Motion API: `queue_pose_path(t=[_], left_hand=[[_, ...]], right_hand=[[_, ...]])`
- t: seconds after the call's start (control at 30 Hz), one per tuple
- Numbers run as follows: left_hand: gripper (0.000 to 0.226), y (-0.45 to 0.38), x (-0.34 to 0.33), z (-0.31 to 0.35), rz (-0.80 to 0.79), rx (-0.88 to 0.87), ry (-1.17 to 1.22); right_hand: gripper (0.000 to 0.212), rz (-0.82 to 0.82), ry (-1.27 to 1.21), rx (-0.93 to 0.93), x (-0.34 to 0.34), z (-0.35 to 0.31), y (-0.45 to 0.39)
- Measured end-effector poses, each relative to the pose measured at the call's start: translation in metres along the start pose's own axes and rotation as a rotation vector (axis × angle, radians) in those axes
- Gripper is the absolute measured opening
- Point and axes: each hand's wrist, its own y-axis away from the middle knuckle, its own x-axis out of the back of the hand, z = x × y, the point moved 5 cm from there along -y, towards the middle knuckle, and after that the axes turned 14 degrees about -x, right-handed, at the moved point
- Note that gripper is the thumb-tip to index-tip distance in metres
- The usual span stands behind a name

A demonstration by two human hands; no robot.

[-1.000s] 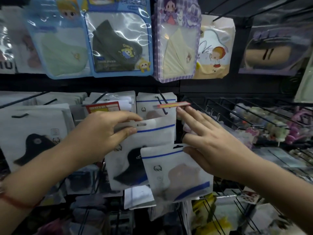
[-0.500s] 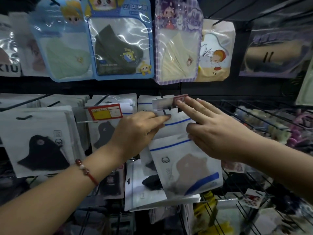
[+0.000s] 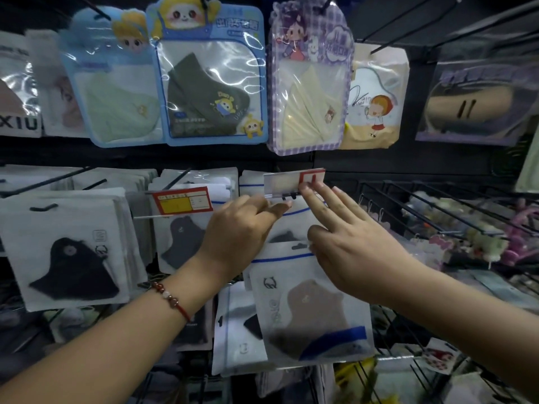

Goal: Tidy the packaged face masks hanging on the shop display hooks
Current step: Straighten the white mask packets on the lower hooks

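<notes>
My left hand [image 3: 239, 231] reaches to the tip of a black display hook [image 3: 287, 196] and pinches the top of a white mask packet [image 3: 291, 225] with a blue stripe and a dark mask inside. My right hand [image 3: 350, 258] touches the clear price-tag holder [image 3: 291, 182] above that hook with its index fingertip. Its thumb and lower fingers pinch the top corner of another white packet [image 3: 315, 310] holding a brown mask. That packet hangs tilted below my hand, off the hook.
Children's mask packets [image 3: 213, 83] hang along the upper row. A thick stack of white packets with black masks [image 3: 67, 252] hangs at left, beside a yellow-and-red price tag [image 3: 182, 201]. Bare wire hooks and hair accessories [image 3: 466, 228] fill the right. More packets [image 3: 239, 330] hang below.
My left hand carried the striped packet up and right to the hook tip. The price-tag holder tipped from edge-on to facing me under my right index finger. The brown-mask packet stayed in my right hand.
</notes>
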Motion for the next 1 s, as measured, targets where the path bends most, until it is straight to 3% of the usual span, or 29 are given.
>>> queue_pose_path(t=[0.27, 0.43, 0.7, 0.83, 1.0], left_hand=[[0.034, 0.001, -0.018, -0.009, -0.061, 0.204, 0.133], [0.027, -0.004, -0.028, -0.012, -0.179, 0.109, 0.016], [0.051, 0.0, -0.032, -0.007, -0.245, 0.124, -0.117], [0.047, 0.012, -0.017, -0.004, -0.258, 0.242, 0.017], [0.035, 0.022, 0.015, -0.001, -0.153, 0.418, 0.348]], right_hand=[[0.019, 0.009, -0.049, -0.018, -0.003, 0.002, 0.001], [0.021, 0.008, -0.049, -0.021, -0.004, 0.005, 0.001], [0.023, -0.004, -0.038, -0.022, -0.008, 0.006, -0.001], [0.024, -0.003, -0.037, -0.024, -0.01, 0.008, 0.0], [0.027, 0.0, -0.032, -0.018, -0.01, 0.01, 0.001]])
